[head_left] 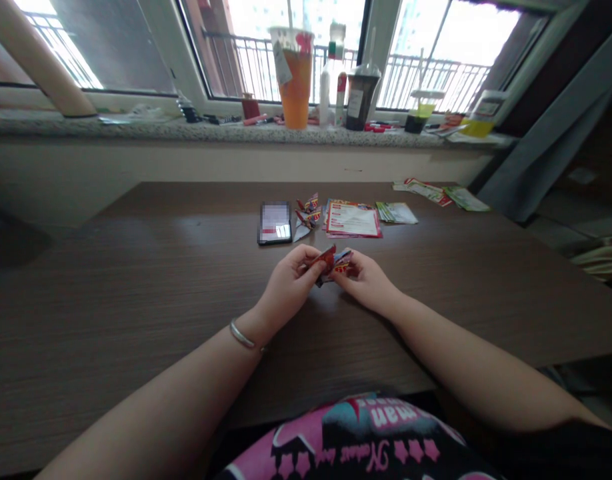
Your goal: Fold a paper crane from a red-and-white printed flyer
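Above the middle of the table, my left hand (295, 275) and my right hand (367, 279) are closed on a small folded piece of printed paper (335, 265), red, yellow and blue. Thumbs press on it from my side, and fingers partly hide its shape. Just beyond lie folded printed paper pieces (310, 212) in matching colours, with a phone (275, 223) to their left. To their right is a stack of red-bordered printed sheets (353, 219). A silver bangle (242, 335) circles my left wrist.
Green-and-white printed papers (396, 213) lie right of the stack, and more leaflets (429, 192) are at the table's far right. On the windowsill (151, 130) stand a tall orange drink cup (292, 83), a dark drink cup (361, 97), bottles and small clutter.
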`<state>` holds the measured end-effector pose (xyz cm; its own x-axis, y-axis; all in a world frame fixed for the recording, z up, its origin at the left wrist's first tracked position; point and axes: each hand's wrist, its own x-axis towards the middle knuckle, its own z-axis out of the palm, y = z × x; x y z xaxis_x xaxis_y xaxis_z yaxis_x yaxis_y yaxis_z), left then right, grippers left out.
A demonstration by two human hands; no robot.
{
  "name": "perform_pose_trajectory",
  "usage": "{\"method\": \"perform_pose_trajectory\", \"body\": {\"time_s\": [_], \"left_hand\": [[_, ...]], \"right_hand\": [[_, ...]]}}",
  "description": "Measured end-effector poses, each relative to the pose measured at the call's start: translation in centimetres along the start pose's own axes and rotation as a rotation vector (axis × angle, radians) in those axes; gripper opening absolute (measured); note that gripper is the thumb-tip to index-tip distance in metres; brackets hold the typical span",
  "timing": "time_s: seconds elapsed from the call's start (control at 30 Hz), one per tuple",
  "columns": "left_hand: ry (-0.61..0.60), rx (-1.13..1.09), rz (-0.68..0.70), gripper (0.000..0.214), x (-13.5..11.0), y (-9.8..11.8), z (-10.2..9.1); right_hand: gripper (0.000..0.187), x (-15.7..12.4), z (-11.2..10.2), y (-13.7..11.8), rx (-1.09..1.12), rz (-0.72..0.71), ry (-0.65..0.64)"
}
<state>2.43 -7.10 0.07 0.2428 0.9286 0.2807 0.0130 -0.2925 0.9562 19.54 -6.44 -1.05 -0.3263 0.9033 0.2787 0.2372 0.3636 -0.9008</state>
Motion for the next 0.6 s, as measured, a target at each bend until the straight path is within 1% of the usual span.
{"method": "perform_pose_trajectory", "body": {"time_s": [0.07,0.17,0.23,0.4,0.53,0.6], "left_hand": [[0.000,-0.015,-0.007,0.015,0.04,0.16,-0.01],[-0.009,-0.053,-0.029,0.017,0.09,0.15,0.01],[-0.020,-0.056,-0.040,0.019,0.07,0.01,0.05],[0.010,-0.042,-0.005,0.018,-0.24,-0.13,0.21],[0.040,-0.034,0.014,0.017,-0.44,0.11,0.31],[0.062,-0.010,0.010,0.016,-0.44,0.22,0.33]], "right_hand": [[0.026,-0.04,0.03,-0.12,0.066,-0.002,0.025],[0.034,0.05,0.06,-0.32,0.267,0.019,0.087],[0.036,0.14,0.08,-0.44,0.329,0.028,0.108],[0.037,0.14,0.15,-0.43,0.263,0.061,0.096],[0.030,-0.07,0.15,-0.31,0.220,0.019,0.067],[0.027,-0.15,0.07,-0.40,0.195,-0.003,0.079]]}}
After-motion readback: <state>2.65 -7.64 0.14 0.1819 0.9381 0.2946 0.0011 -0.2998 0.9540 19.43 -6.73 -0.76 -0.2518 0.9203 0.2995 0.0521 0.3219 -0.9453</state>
